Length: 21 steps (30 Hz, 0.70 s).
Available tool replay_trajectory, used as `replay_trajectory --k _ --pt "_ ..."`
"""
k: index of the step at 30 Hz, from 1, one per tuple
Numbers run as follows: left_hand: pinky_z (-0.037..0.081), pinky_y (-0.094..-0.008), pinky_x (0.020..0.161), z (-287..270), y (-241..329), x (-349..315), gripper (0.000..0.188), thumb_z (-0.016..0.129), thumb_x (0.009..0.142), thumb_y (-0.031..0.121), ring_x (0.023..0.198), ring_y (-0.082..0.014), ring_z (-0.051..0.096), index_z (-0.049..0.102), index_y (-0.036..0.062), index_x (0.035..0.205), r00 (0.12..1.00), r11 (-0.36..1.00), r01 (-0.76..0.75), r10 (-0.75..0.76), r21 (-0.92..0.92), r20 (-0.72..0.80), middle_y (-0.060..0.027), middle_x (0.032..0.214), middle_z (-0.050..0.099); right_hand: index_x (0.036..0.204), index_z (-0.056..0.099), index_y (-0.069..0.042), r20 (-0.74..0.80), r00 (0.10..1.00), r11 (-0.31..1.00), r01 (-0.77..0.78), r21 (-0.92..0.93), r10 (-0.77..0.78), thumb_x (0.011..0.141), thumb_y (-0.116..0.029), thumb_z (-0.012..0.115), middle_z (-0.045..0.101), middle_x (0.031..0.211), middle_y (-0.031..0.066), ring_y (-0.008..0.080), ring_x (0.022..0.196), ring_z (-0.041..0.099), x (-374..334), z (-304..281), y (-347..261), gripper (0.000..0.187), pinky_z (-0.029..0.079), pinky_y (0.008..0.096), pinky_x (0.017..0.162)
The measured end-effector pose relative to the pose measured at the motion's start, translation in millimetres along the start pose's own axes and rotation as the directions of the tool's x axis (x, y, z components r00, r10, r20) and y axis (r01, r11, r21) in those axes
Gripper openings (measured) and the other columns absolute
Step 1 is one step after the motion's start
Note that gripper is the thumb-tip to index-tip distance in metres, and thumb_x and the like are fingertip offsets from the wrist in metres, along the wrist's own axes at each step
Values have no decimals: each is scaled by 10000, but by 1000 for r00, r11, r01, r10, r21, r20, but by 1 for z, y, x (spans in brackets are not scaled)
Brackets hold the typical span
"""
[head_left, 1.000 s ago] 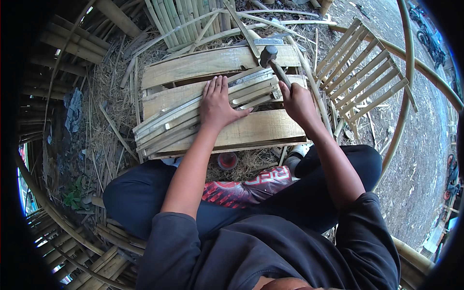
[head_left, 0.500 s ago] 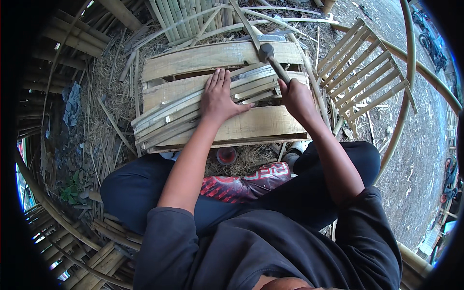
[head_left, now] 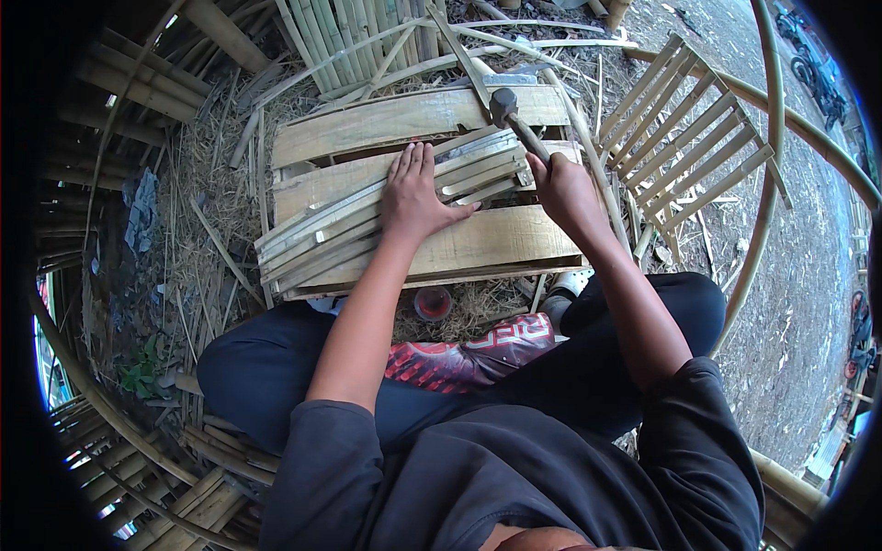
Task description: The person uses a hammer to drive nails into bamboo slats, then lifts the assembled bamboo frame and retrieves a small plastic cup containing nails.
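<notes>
My left hand (head_left: 415, 197) lies flat with fingers stretched across a bundle of bamboo slats (head_left: 317, 234). The slats rest slantwise on a low bench of wooden planks (head_left: 514, 230), with gaps between its boards. In my right hand (head_left: 562, 195) is the wooden handle of a hammer (head_left: 504, 103), held near the right end of the slats. The dark metal head points away from me, over the far part of the bench. Whether it touches anything there I cannot tell.
A slatted bamboo frame (head_left: 694, 129) stands at the right of the bench. Behind the bench are bamboo strips (head_left: 464, 64) and an upright bamboo panel (head_left: 344, 37). A cup of red liquid (head_left: 432, 302) stands between my legs and the bench. Curved bamboo poles (head_left: 770, 184) rise at the right.
The view has shifted slightly. My left hand stays pressed on the slats, and my right hand still grips the hammer in nearly the same place.
</notes>
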<state>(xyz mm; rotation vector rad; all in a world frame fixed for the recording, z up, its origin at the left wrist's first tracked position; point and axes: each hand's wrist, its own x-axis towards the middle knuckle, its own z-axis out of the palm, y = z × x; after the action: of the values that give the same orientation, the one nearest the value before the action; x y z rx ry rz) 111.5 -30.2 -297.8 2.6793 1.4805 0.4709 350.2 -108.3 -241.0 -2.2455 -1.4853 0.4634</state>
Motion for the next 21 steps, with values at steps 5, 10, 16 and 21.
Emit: replay_trajectory --k 5,10,16,21 --pt "308 -418 1269 0 2 1 1299 823 628 764 1493 -350 425 406 -66 1535 1000 1000 3 -3 4 -2 -251 1557 487 903 648 58 -42 996 997 74 34 -73 1057 -443 569 676 785 339 529 807 687 7 -5 -3 530 530 591 753" --pt "316 -423 1265 -1 -4 -3 1304 817 622 780 1495 -352 421 424 -74 1526 999 999 30 -30 -18 12 -254 1561 481 857 633 56 -242 962 968 174 182 -127 1034 -368 638 669 768 335 545 786 674 -3 -17 -29 460 518 602 728" --pt "283 -430 1280 10 -6 -3 1325 803 635 794 1516 -354 389 394 -82 1541 1000 1000 -5 5 0 9 -254 1576 461 902 660 72 -128 990 996 61 70 -51 1055 -450 570 685 807 330 536 843 684 3 -6 -11 552 535 581 783" --pt "232 -403 1298 4 -3 1 1321 771 645 817 1543 -327 349 392 -65 1551 999 1000 15 -14 0 47 -236 1606 434 905 646 64 -152 982 989 124 80 -111 1055 -433 575 687 798 325 525 808 688 -2 -17 -15 524 539 581 754"
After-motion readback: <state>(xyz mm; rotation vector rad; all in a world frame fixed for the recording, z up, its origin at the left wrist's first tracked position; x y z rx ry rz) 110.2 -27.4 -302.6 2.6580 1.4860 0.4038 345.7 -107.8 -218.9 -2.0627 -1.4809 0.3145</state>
